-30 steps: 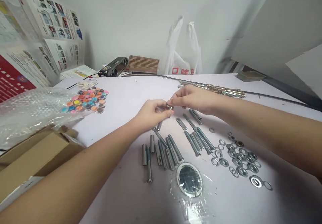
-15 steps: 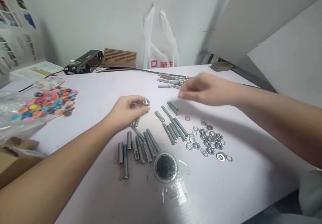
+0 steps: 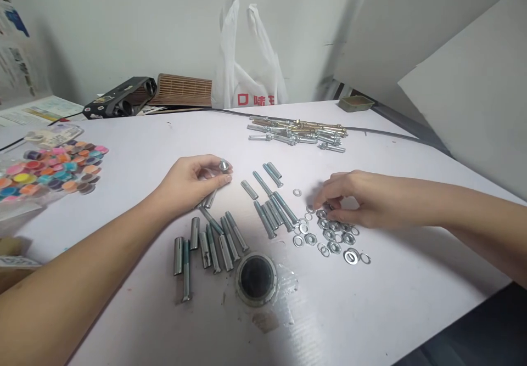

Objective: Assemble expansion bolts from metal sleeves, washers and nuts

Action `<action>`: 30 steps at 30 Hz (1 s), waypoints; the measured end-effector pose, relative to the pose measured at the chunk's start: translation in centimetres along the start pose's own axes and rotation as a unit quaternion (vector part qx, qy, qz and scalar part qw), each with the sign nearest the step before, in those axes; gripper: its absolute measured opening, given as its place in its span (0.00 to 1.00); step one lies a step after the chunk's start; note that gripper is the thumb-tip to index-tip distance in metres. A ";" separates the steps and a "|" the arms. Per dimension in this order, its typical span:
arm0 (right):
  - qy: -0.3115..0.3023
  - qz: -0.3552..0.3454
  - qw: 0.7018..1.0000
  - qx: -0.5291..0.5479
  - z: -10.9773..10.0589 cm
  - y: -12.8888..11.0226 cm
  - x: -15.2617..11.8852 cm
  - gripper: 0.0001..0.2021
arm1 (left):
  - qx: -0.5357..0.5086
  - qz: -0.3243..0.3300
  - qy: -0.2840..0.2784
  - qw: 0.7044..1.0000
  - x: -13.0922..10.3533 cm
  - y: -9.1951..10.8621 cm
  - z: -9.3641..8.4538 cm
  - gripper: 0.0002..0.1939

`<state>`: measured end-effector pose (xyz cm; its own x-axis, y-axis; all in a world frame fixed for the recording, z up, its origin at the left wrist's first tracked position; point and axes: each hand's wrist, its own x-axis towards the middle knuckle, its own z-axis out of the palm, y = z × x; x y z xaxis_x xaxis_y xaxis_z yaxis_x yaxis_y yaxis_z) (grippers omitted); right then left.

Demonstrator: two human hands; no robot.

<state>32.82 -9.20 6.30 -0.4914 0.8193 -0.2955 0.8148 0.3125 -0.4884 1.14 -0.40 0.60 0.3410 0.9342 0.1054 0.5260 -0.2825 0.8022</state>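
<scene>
My left hand (image 3: 197, 182) is closed round a metal bolt (image 3: 223, 165), whose round end shows between thumb and fingers. Over the pile of nuts and washers (image 3: 335, 234), my right hand (image 3: 354, 198) reaches down with bent fingers. Its fingertips touch the upper left of the pile, and whether they pinch a piece is hidden. Between the hands lie loose bolts and sleeves (image 3: 272, 209). More sleeves and bolts (image 3: 214, 242) are spread below my left hand. Farther back is a heap of assembled anchor bolts (image 3: 296, 130).
A round dark disc (image 3: 256, 278) is set in the white table (image 3: 337, 322). Colourful caps (image 3: 53, 168) in clear plastic lie at left. Behind are a black device (image 3: 119, 98), a slatted mat (image 3: 183, 90), a white bag (image 3: 253, 75) and a small green tray (image 3: 355, 103).
My right hand has moved down from near the anchor bolt heap to the nuts and washers. My left hand keeps hold of its bolt. The view has shifted slightly right.
</scene>
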 end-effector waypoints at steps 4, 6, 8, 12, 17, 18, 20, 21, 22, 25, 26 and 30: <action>-0.059 -0.007 0.998 -0.007 -0.1 0.1 0.9 0.13 | -0.007 -0.007 0.001 1.000 0.0 0.0 0.0 0.16; -0.068 -0.001 0.998 0.004 -0.1 0.2 1.1 0.12 | -0.014 -0.010 0.004 1.000 0.0 0.0 0.0 0.17; -0.080 0.005 0.996 0.031 -0.3 0.3 1.1 0.12 | -0.020 -0.011 0.007 1.000 -0.1 0.1 0.1 0.16; -0.107 0.001 0.987 0.117 -1.0 0.0 1.0 0.11 | -0.021 0.003 0.005 1.000 -0.1 0.1 0.2 0.13; -0.150 -0.042 0.942 0.299 -1.2 -0.7 2.3 0.10 | -0.013 0.017 -0.004 1.000 0.0 -0.1 0.0 0.12; -0.159 -0.055 0.928 0.333 -1.1 -0.9 2.8 0.10 | -0.013 0.023 -0.009 1.000 0.0 -0.2 0.0 0.11; -0.166 -0.085 0.908 0.376 -1.0 -1.4 3.8 0.10 | -0.013 0.036 -0.020 0.999 0.1 -0.3 -0.1 0.10; -0.166 -0.100 0.902 0.385 -0.9 -1.7 4.3 0.10 | -0.012 0.041 -0.023 0.999 0.1 -0.4 -0.1 0.10; -0.165 -0.112 0.901 0.386 -0.9 -2.1 4.7 0.11 | -0.013 0.046 -0.023 0.999 0.2 -0.4 -0.1 0.10; -0.153 -0.139 0.909 0.361 -1.2 -2.8 5.7 0.13 | -0.021 0.059 -0.028 0.998 0.2 -0.6 -0.1 0.10; -0.145 -0.144 0.916 0.345 -1.4 -3.0 6.1 0.13 | -0.022 0.061 -0.032 0.997 0.2 -0.6 -0.1 0.10; -0.063 -0.165 0.954 0.244 -2.3 -3.5 8.4 0.14 | -0.034 0.064 -0.035 0.997 0.1 -0.6 -0.1 0.10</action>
<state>26.57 -2.34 7.45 -0.7542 0.6412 -0.1413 0.3850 0.2576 -0.8862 0.83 -0.12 0.22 0.4569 0.8730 0.1704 0.4214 -0.3812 0.8229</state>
